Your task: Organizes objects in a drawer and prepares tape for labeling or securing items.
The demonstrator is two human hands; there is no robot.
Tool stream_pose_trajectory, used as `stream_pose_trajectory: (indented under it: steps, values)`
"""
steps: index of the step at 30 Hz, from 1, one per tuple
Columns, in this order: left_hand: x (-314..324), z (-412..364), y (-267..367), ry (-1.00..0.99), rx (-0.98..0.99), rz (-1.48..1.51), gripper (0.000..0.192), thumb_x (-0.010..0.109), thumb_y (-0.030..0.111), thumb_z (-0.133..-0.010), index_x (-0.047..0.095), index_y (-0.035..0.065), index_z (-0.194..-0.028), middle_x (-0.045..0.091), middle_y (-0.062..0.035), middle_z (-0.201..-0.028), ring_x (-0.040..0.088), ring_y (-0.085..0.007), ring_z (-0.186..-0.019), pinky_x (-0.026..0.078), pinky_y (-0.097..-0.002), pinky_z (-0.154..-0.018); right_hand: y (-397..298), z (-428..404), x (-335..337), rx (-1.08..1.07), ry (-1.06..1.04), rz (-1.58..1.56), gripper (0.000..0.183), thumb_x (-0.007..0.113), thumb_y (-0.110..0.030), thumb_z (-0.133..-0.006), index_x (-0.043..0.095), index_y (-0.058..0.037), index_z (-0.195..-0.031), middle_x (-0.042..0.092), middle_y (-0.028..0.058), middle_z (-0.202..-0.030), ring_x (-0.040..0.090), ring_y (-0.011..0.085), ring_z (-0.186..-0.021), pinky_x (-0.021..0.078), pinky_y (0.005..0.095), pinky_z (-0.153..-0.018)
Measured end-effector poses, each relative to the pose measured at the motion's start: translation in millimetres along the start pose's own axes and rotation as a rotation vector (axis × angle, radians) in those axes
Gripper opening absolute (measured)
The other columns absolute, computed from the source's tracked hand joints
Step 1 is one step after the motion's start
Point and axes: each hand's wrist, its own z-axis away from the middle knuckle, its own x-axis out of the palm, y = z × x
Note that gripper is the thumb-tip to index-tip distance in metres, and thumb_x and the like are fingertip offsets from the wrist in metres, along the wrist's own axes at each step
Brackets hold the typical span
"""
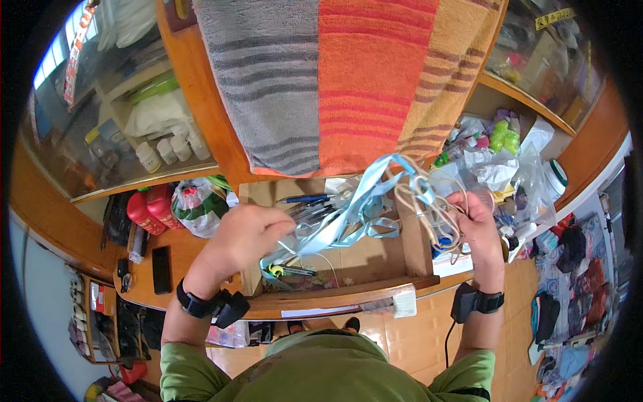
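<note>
Over the drawer's right side, my right hand (474,226) grips a bundle of beige cords (419,201) tangled with light-blue ribbon (334,228). The ribbon hangs in loops across the open wooden drawer (419,246) down to its front left. My left hand (251,233), slightly blurred, is over the drawer's left wall with thumb and fingers pinched together. A thin white cord (286,247) runs just below those fingertips; whether they hold it is unclear. Inside the drawer lie a blue pen (304,199), several other pens, and a yellow round item (276,271) near the front.
A striped towel (369,90) hangs behind the drawer. On the desktop at left are a black phone (161,270), red bottles (145,211) and a stuffed plastic bag (200,207). Plastic bags and crumpled paper (492,168) crowd the right. Glass-fronted cabinets flank the towel.
</note>
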Motion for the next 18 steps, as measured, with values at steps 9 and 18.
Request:
stream_pose_trajectory:
  steps: [9, 18]
  values:
    - [-4.6, -5.5, -29.0, 0.309, 0.003, 0.39, 0.018, 0.055, 0.014, -0.089, 0.063, -0.0018, -0.093, 0.06, -0.0006, -0.075, 0.051, -0.0062, -0.072, 0.042, -0.0222, -0.066, 22.4, 5.7, -30.1, 0.029, 0.171, -0.041, 0.013, 0.051, -0.001, -0.087, 0.055, -0.0063, -0.098, 0.055, -0.0051, -0.075, 0.039, -0.0006, -0.051, 0.0239, 0.0172, -0.041]
    - [-9.8, 8.9, -9.2, 0.664, 0.02, 0.525, 0.015, 0.053, 0.012, -0.092, 0.061, -0.0007, -0.091, 0.06, 0.0011, -0.077, 0.05, -0.0039, -0.07, 0.04, -0.0194, -0.064, 19.5, 21.9, 12.1, -0.384, 0.102, 0.614, 0.03, 0.062, 0.003, -0.076, 0.056, -0.006, -0.104, 0.063, 0.0077, -0.085, 0.061, 0.0205, -0.074, 0.0491, 0.0313, -0.064]
